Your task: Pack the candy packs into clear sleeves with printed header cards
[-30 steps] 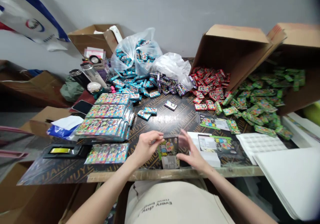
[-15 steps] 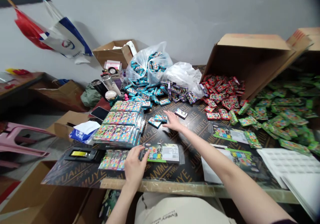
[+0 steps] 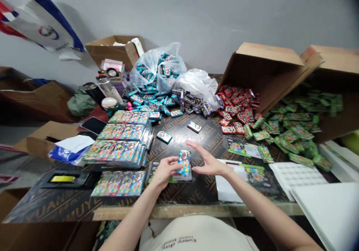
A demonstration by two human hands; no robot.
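My left hand (image 3: 165,171) pinches a small blue printed box (image 3: 184,162) between thumb and fingers. Just right of that box, my right hand (image 3: 209,162) has its fingers spread and nothing in them. Beneath my left hand lies a printed card in a clear sleeve (image 3: 153,168), partly covered by the hand and box. A blue-edged box (image 3: 164,137) and a dark-edged box (image 3: 194,126) lie singly on the table beyond my hands. To the left are a flat sleeved pack (image 3: 119,183) and a stack of similar packs (image 3: 117,138).
Piles of blue boxes (image 3: 153,103), purple boxes (image 3: 193,103), red boxes (image 3: 239,103) and green boxes (image 3: 294,127) line the back. Cardboard cartons (image 3: 260,75) stand at right. A white tray (image 3: 291,178) lies near the right edge, metal bottles (image 3: 108,88) at left.
My right hand has drawn back from the loose boxes to beside my left hand. A blue box from there is now in my left hand. The view has shifted right.
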